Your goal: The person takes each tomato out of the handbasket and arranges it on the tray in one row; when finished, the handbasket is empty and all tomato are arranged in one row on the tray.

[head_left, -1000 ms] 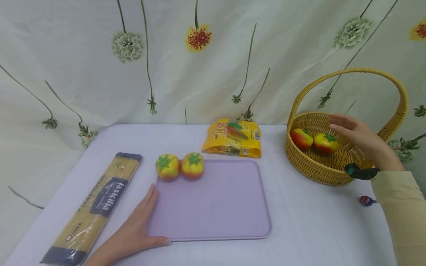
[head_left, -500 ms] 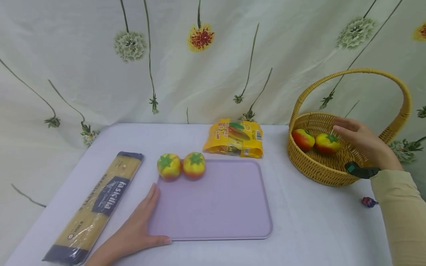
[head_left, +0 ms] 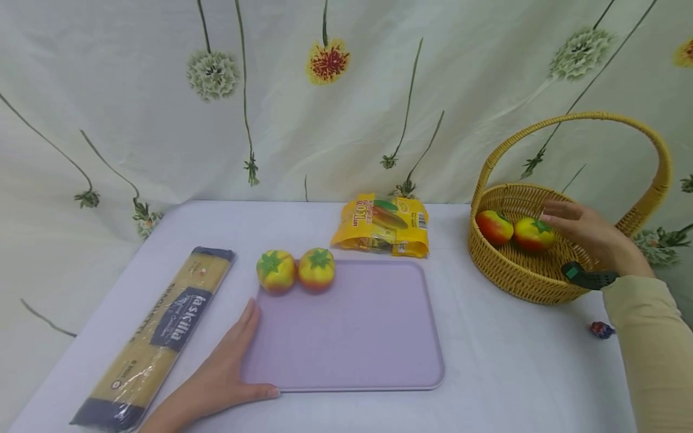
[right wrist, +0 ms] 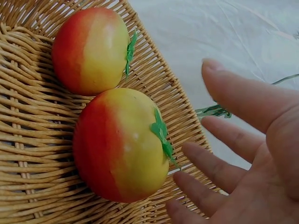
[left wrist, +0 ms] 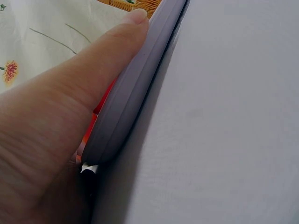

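Observation:
My left hand (head_left: pixel 222 367) spreads around the near left corner of a lilac tray (head_left: pixel 352 337), fingers along its left side and thumb on the front edge. In the left wrist view the thumb (left wrist: pixel 98 65) lies against the tray rim (left wrist: pixel 135 88). My right hand (head_left: pixel 590 234) hovers over the wicker basket (head_left: pixel 520 288), fingers loosely extended and holding nothing. Close to its fingertips sits one red-and-yellow persimmon (right wrist: pixel 124 147) with a green leafy top; a second persimmon (right wrist: pixel 91 51) touches it. Two more persimmons, one left (head_left: pixel 276 273) and one right (head_left: pixel 316 270), sit at the tray's far left corner.
A spaghetti packet (head_left: pixel 157 337) lies slantwise left of the tray. Behind the tray is a yellow mango-print bag (head_left: pixel 384 225). Near the right forearm lies a small wrapped candy (head_left: pixel 601 329). The basket handle (head_left: pixel 595 115) arches high over the basket.
The right hand's fingers have dipped slightly toward the nearer persimmon in the basket. The left hand stays at the tray, and the head view has shifted a little.

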Motion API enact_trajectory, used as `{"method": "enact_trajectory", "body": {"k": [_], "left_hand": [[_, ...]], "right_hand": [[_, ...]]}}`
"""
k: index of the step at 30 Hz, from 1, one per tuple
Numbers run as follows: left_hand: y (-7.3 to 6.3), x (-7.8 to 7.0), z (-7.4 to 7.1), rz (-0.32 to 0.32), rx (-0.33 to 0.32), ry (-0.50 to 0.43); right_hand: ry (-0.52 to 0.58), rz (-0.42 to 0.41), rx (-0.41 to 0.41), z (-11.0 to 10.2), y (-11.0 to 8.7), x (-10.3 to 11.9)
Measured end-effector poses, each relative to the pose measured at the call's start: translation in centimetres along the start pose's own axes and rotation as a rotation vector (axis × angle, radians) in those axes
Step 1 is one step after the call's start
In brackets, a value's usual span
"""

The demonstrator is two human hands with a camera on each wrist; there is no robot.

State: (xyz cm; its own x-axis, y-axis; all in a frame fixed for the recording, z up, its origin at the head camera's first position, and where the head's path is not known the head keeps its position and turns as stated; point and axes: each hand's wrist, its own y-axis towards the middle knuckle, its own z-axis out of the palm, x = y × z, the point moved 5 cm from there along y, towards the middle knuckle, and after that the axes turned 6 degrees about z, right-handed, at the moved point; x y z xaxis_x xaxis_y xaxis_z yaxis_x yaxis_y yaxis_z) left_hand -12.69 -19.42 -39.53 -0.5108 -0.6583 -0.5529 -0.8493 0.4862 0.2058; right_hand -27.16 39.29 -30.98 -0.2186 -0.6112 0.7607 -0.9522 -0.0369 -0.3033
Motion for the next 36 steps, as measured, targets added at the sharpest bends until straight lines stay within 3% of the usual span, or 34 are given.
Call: {"method": "enact_trajectory", "body": {"k": [8,16,26,36], "left_hand": [[0.0,0.0,0.0,0.012,-0.002,0.010],[-0.1,0.0,-0.1,0.001,0.007,0.007],[-0.3,0.0,-0.1,0.035,-0.019,0.013],[-0.2,-0.2,-0.2,0.017,-0.010,0.010]], "right_hand": [[0.006,0.040,0.042,0.1,0.6,-0.4],[0.046,0.029,0.085,0.5,1.0,-0.4],[0.029,0.025,0.126,1.1,1.8,-0.6],[-0.016,0.097,0.136,1.4,2.5,-0.8]]}}
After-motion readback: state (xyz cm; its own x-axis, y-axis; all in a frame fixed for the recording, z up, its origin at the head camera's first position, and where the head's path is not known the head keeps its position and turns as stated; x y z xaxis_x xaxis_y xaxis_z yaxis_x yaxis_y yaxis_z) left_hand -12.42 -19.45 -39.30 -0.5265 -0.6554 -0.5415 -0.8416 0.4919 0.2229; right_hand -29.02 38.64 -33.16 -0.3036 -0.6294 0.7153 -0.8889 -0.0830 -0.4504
